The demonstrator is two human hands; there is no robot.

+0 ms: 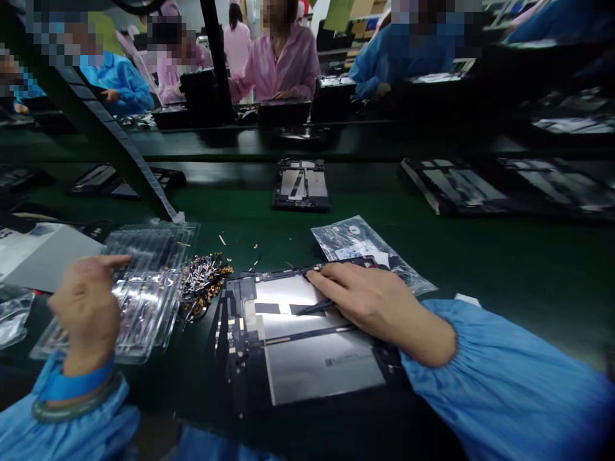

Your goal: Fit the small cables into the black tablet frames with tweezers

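Note:
An opened tablet chassis (307, 358) with silver battery panels lies in front of me on the green mat. My right hand (375, 301) rests on its upper edge, fingers closed on dark tweezers (314, 308) whose tip touches the panel. My left hand (89, 307) hovers over a stack of clear plastic trays (144, 301), index finger stretched out and the other fingers curled; what it holds, if anything, is hidden. A heap of small gold and black flex parts (204, 282) lies between the trays and the chassis.
A clear plastic bag (365, 246) lies behind my right hand. Another open chassis (302, 184) sits farther back, more at the right (456, 186) and left (106, 182). A slanted black frame post (110, 134) crosses the left. Other people in blue and pink coats work across the bench.

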